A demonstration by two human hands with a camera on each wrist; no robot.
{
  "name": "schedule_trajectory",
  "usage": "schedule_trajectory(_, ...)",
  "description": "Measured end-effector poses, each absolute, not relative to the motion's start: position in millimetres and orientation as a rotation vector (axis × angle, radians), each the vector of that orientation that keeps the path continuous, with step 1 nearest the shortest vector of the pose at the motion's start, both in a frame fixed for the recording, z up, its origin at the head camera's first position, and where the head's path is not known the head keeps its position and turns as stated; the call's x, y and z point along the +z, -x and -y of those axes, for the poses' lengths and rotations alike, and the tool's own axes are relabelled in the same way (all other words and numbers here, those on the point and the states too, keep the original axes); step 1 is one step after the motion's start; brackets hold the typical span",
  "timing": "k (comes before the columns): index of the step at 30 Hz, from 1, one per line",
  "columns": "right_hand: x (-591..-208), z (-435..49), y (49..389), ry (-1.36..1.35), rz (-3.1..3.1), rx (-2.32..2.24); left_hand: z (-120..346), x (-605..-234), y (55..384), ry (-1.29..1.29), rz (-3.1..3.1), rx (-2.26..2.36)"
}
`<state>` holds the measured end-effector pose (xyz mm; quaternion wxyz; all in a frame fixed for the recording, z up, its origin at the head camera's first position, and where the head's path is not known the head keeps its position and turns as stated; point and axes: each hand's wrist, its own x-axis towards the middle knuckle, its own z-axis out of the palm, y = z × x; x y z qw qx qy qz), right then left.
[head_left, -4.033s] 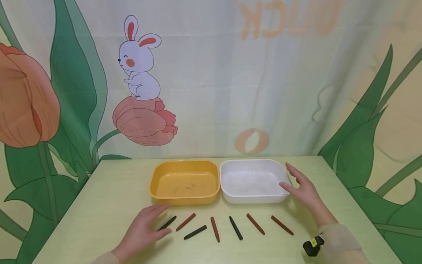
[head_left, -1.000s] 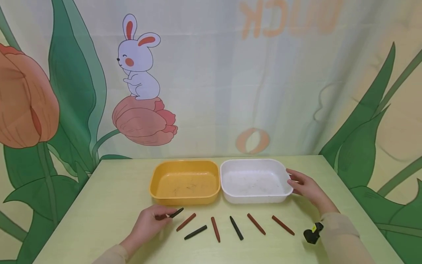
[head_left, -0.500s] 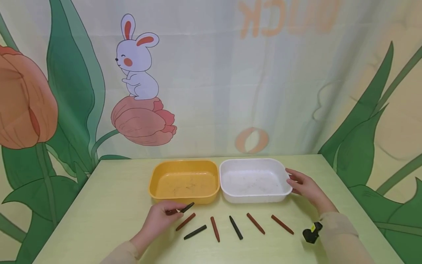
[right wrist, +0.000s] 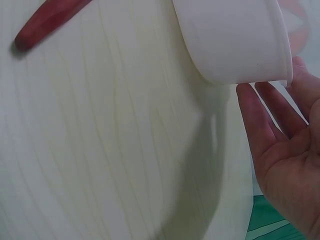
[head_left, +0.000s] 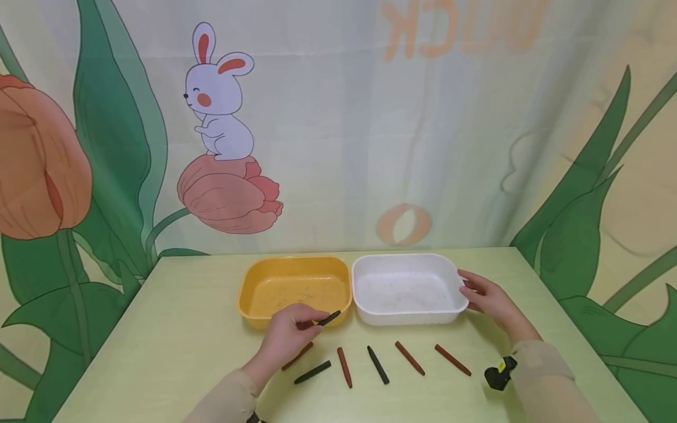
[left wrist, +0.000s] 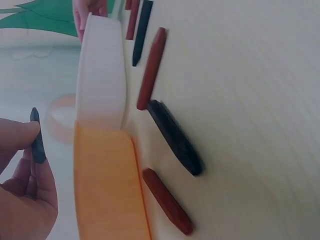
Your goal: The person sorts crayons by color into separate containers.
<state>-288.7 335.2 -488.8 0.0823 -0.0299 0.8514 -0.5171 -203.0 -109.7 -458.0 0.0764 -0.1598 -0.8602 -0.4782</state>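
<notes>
In my left hand a black crayon is pinched between thumb and fingertips, in front of the yellow tray. The left wrist view shows this crayon with its tapered tip up. My right hand holds the right end of the white tray, thumb at the rim and fingers along the outer wall. A brown-red crayon lies partly covered by my left hand. Beside it on the table are a black crayon and a brown-red one.
Farther right lie another black crayon and two brown-red crayons. Both trays stand side by side near the table's back edge, before a printed curtain. A small black device sits at my right wrist.
My left hand has picked the leftmost black crayon off the table and carried it right and up, to the yellow tray's front. My right hand has come onto the white tray's end.
</notes>
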Motion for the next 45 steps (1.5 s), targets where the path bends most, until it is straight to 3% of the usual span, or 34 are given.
schedule_trajectory(45,-490,-332,285,0.041,-2.547,-1.578,13,-420,265,0.697,2.632,-1.301)
